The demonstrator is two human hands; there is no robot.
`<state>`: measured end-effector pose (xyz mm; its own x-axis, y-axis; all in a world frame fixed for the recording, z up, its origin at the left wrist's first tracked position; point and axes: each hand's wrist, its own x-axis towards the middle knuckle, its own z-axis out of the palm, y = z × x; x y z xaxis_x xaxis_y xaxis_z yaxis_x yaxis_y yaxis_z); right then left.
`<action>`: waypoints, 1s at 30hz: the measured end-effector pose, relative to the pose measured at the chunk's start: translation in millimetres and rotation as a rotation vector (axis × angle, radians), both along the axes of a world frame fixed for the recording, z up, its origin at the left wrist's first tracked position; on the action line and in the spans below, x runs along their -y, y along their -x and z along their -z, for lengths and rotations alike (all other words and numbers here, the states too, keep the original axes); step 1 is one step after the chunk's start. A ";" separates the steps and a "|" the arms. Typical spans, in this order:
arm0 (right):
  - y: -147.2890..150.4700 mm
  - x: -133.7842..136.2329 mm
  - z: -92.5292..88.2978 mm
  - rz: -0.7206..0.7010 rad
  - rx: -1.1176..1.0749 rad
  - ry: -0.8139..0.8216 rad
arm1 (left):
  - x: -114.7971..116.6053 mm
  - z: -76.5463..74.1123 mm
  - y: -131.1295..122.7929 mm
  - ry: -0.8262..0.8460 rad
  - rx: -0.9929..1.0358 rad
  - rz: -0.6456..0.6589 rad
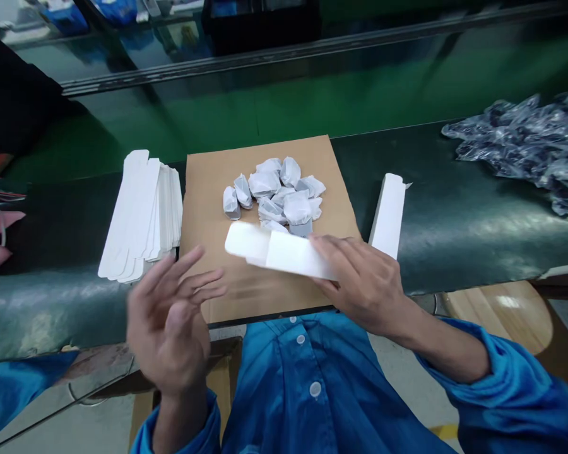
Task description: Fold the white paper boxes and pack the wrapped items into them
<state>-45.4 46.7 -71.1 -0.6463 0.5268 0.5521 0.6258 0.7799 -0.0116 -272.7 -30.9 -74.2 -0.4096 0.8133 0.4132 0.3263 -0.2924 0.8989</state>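
My right hand point(364, 277) is closed around a long white cardboard box point(293, 252), its open end flap pointing left above the cardboard sheet point(203, 189). My left hand point(170, 321) is raised to the left of the box, touching nothing, its fingers spread and slightly blurred. Several small bundles wrapped in whitish paper point(265, 184) lie in a loose heap on the sheet, just beyond the held box. To the right, another white box point(389, 217) lies on the dark green table, partly behind my right hand.
A stack of flat white cartons point(139, 214) lies left of the sheet. Clear plastic-wrapped dark items point(525, 145) are heaped at the far right. A raised shelf edge point(288, 50) runs along the back. A wooden stool point(502, 312) stands below the table's right front edge.
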 end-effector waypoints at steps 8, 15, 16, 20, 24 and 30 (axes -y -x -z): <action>35.7 39.7 15.3 -0.185 -0.131 0.255 | -7.5 26.1 -61.1 0.081 -0.002 -0.154; 31.4 5.8 -12.3 -0.349 -0.496 0.632 | -11.5 21.8 -31.8 0.095 -0.284 -0.070; 32.5 1.1 -12.6 -0.395 -0.483 0.619 | -10.2 21.4 -31.5 0.072 -0.310 -0.055; 32.0 -12.7 -17.2 -0.431 -0.606 0.744 | -4.4 23.4 -30.1 0.078 -0.348 0.064; 32.8 -30.1 -25.3 -0.267 -0.933 1.136 | -3.7 23.5 -28.4 0.154 -0.327 0.191; 43.8 -32.5 -26.9 -0.425 -0.768 1.426 | -11.7 19.4 -29.1 0.104 -0.497 0.147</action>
<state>-89.2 79.3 -44.3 -0.6903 0.7217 0.0524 -0.0991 -0.0226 -0.9948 -243.6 -19.2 -93.6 -0.0637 0.8945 0.4425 0.6828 -0.2843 0.6730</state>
